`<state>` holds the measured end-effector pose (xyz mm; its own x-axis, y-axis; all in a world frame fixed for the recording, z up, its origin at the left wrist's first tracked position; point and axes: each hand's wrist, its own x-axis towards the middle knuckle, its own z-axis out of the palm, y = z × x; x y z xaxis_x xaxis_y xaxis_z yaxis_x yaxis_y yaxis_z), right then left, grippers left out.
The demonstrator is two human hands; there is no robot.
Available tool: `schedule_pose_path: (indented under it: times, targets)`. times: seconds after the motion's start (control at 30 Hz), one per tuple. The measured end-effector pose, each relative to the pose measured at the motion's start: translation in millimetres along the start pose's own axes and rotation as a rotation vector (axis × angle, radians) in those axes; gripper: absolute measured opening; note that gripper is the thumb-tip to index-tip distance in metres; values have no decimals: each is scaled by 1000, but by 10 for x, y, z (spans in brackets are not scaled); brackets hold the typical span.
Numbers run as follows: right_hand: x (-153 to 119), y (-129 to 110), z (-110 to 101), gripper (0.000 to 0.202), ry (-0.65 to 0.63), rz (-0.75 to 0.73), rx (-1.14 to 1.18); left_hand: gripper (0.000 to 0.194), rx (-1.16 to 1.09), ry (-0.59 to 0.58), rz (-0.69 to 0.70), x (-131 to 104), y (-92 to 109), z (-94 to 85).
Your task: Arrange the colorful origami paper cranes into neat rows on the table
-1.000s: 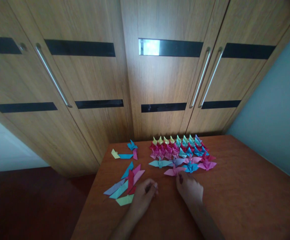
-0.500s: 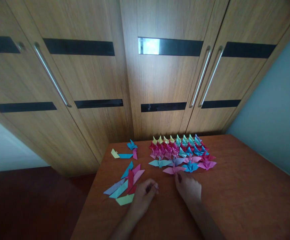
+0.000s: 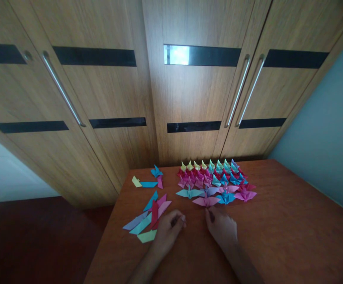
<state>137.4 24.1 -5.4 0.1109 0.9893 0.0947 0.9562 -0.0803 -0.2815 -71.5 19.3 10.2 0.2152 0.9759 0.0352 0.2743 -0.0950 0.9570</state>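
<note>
Rows of folded paper cranes in several colours stand on the brown table (image 3: 278, 205). At their front edge sits a pink crane (image 3: 206, 201) with wings spread. My right hand (image 3: 222, 227) is just in front of it, fingers curled, fingertips at or very near its front point. My left hand (image 3: 170, 228) has its fingers curled over the table beside a pile of flat folded pieces; what it holds, if anything, is hidden. In that pile are a teal piece (image 3: 141, 223), a red piece (image 3: 154, 213) and a light green piece (image 3: 147, 236), partly behind my left hand.
At the back left lie a blue crane (image 3: 156, 171), a yellow piece (image 3: 136, 181), a blue strip (image 3: 148, 184) and a small pink piece (image 3: 160, 182). Wooden cabinet doors (image 3: 189, 94) with metal handles rise behind the table. A pale wall (image 3: 322, 130) is at the right.
My right hand has drawn slightly back toward me from the pink crane, uncovering more of its front. My left hand has shifted slightly left.
</note>
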Motion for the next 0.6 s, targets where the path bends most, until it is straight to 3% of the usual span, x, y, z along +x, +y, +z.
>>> schedule_pose_path:
  times: [0.2, 0.43, 0.5, 0.6]
  targets:
    - [-46, -7, 107, 28, -57, -234, 188, 32, -25, 228, -3, 207, -39, -312]
    - [7, 60, 143, 31, -37, -213, 359, 23, 36, 398, -30, 763, -170, -919]
    - [17, 75, 167, 31, -32, -209, 386, 28, 21, 434, -45, 946, -214, -973]
    - [26, 87, 195, 31, -25, -204, 410, 39, -40, 440, -65, 1168, -269, -912]
